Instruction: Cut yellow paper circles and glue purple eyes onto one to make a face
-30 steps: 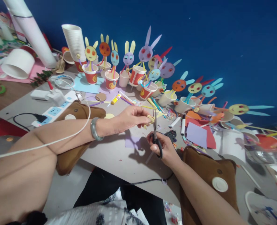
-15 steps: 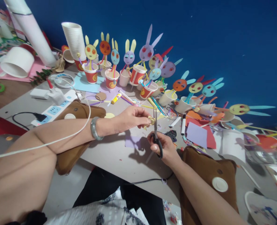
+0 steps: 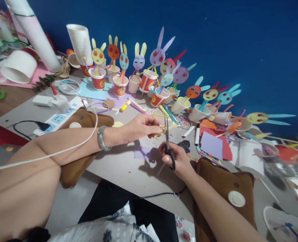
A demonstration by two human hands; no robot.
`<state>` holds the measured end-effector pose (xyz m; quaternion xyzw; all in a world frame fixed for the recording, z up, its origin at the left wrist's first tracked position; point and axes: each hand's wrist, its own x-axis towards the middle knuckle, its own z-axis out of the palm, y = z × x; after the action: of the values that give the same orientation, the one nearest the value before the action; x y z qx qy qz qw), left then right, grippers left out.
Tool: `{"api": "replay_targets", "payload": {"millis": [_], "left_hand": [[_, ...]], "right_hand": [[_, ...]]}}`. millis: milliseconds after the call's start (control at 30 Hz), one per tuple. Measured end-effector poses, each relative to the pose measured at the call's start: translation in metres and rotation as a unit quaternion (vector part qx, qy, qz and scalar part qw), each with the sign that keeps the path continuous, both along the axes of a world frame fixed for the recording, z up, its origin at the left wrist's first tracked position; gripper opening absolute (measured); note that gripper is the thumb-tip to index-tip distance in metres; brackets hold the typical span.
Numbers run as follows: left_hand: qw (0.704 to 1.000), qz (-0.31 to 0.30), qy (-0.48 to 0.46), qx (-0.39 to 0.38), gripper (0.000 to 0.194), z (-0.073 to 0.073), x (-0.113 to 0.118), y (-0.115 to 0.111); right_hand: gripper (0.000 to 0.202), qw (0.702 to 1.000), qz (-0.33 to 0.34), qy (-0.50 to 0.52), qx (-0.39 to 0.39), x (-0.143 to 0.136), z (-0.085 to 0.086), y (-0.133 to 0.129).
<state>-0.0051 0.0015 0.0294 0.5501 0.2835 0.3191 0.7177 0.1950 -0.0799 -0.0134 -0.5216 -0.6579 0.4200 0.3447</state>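
Observation:
Above the grey table, my left hand (image 3: 149, 126) pinches a small yellow paper piece (image 3: 163, 130) between thumb and fingertips. My right hand (image 3: 175, 156) is wrapped round the black handles of a pair of scissors (image 3: 167, 137), whose blades point up and away from me. The blades stand right beside the yellow piece; whether they touch or cut it I cannot tell. Below the hands lies a small purple paper square (image 3: 142, 152), partly in shadow. Behind my left wrist a pale yellow paper disc (image 3: 118, 124) shows on the table.
Several paper cups with rabbit-faced figures, one cup red and white (image 3: 97, 80), line the blue wall. A power strip (image 3: 58, 117) and white cable are at left. Brown cushions (image 3: 223, 188) lie under both forearms. Coloured paper (image 3: 211, 144), markers and scraps are at right.
Almost nothing differs. Both hands keep their places, with the yellow paper and the scissors still held; the scissor blades look very slightly shifted.

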Motion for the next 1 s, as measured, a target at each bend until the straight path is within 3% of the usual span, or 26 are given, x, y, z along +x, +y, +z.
{"api": "replay_targets", "payload": {"millis": [1000], "left_hand": [[1.000, -0.002, -0.007, -0.002, 0.011, 0.0004, 0.0000, -0.0006]], "right_hand": [[0.061, 1.000, 0.010, 0.002, 0.014, 0.0001, -0.0006, -0.0001]]}}
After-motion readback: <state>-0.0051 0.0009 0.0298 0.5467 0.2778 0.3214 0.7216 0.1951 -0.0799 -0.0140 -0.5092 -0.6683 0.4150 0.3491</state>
